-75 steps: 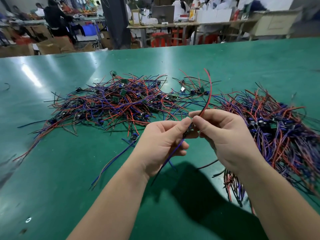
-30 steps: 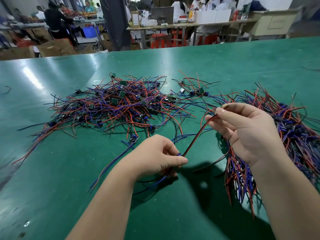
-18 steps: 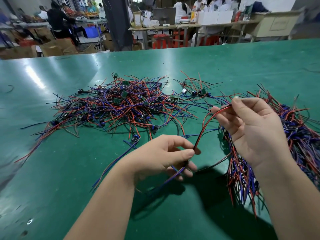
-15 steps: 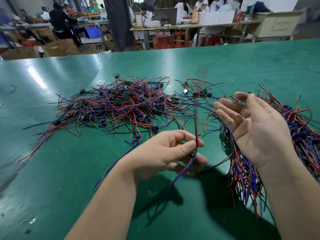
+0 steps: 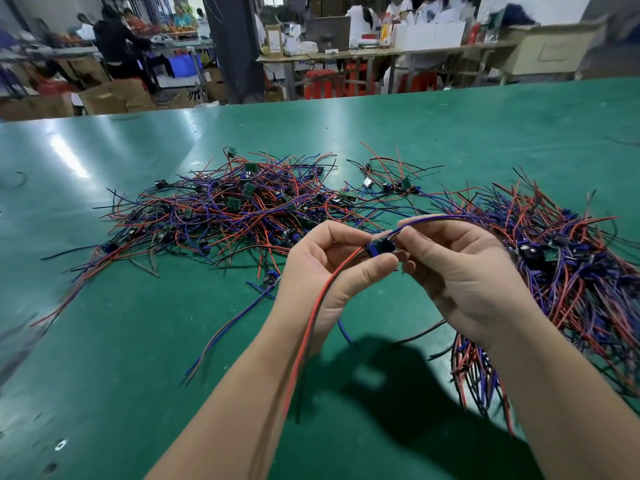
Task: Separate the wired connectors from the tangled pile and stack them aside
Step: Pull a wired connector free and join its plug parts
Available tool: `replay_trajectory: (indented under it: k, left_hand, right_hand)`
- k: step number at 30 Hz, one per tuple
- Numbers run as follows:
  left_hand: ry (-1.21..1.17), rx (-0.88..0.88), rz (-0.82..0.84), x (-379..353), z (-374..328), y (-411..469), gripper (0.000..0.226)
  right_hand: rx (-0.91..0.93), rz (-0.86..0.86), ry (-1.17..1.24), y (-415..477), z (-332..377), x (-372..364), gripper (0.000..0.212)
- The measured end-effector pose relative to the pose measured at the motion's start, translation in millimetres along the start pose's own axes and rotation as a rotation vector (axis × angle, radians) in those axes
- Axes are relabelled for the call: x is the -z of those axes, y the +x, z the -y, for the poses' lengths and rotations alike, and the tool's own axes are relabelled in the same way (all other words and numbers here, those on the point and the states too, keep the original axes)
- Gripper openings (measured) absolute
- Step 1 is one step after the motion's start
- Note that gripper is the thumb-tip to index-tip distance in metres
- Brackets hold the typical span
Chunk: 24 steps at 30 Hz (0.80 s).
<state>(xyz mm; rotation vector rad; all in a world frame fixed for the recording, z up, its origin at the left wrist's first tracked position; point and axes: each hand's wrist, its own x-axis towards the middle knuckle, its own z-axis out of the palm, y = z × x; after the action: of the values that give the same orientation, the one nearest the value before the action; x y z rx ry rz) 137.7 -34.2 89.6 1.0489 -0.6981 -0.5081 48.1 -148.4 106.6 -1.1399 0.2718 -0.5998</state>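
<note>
A tangled pile point(image 5: 228, 209) of red, blue and black wires with small green boards and dark connectors lies on the green table point(image 5: 104, 358), left of centre. A second, denser heap of wired connectors point(image 5: 561, 271) sits at the right. Between them, above the table, my left hand point(image 5: 325, 275) and my right hand point(image 5: 460, 275) both pinch one small blue connector point(image 5: 380, 247). Its red and black wires hang down over my left forearm. Its purple wire arcs away to the right over my right hand.
A single loose wired connector point(image 5: 270, 280) lies on the table just left of my left hand, its blue wires trailing toward me. Beyond the table's far edge stand workbenches, cardboard boxes, red stools and several people.
My right hand let go of the red wire, opened, then came back to the left hand. Both hands now pinch the connector, and the red and black wires have swung down over my left forearm.
</note>
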Motion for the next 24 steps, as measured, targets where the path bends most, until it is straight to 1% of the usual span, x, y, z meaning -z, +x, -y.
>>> replay_trajectory:
  k: [3, 5, 7, 8, 9, 11, 13, 14, 15, 17, 18, 20, 21, 23, 24]
  left_hand:
    - [0.094, 0.013, 0.052, 1, 0, -1, 0.028]
    - [0.148, 0.050, 0.087, 5, 0, 0, 0.034]
    - [0.158, 0.127, 0.101, 6, -2, 1, 0.042]
    - [0.129, 0.184, 0.078, 6, -2, 2, 0.039]
    - [0.085, 0.243, 0.049, 5, -3, 3, 0.032]
    - [0.020, 0.322, 0.016, 1, -3, 2, 0.007]
    - [0.079, 0.315, 0.028, 0, 1, -1, 0.020]
    - [0.120, 0.297, 0.039, 0, 3, -3, 0.021]
    - [0.152, 0.283, 0.042, -2, 3, -4, 0.015]
    - [0.199, 0.299, 0.081, -2, 3, -5, 0.002]
    - [0.207, 0.327, 0.109, -2, 2, -6, 0.002]
    - [0.207, 0.394, 0.177, 0, 0, -6, 0.003]
    - [0.203, 0.432, 0.217, 2, -2, -6, 0.003]
    - [0.236, 0.511, 0.324, 5, -5, -8, 0.006]
    - [0.295, 0.541, 0.393, 6, -5, -10, 0.006]
  right_hand:
    - [-0.024, -0.005, -0.017, 2, 0, 2, 0.011]
    - [-0.037, -0.017, -0.032, 3, 0, 3, 0.010]
    - [-0.041, -0.039, -0.027, 4, -1, 4, 0.012]
    - [-0.042, -0.048, -0.025, 4, -1, 5, 0.014]
    - [-0.042, -0.054, -0.029, 5, -2, 6, 0.017]
    - [-0.045, -0.052, -0.052, 4, -4, 6, 0.018]
    - [-0.044, -0.054, -0.109, 4, -5, 6, 0.016]
    - [-0.037, -0.059, -0.146, 4, -6, 6, 0.015]
    - [-0.024, -0.069, -0.185, 4, -7, 6, 0.012]
    - [0.006, -0.091, -0.239, 5, -8, 8, 0.004]
    - [0.027, -0.105, -0.257, 5, -8, 9, 0.007]
    - [0.076, -0.134, -0.258, 5, -6, 9, 0.003]
    - [0.106, -0.155, -0.248, 5, -5, 9, 0.005]
    - [0.152, -0.212, -0.184, 6, 0, 11, 0.005]
    - [0.172, -0.243, -0.143, 6, 4, 14, 0.004]
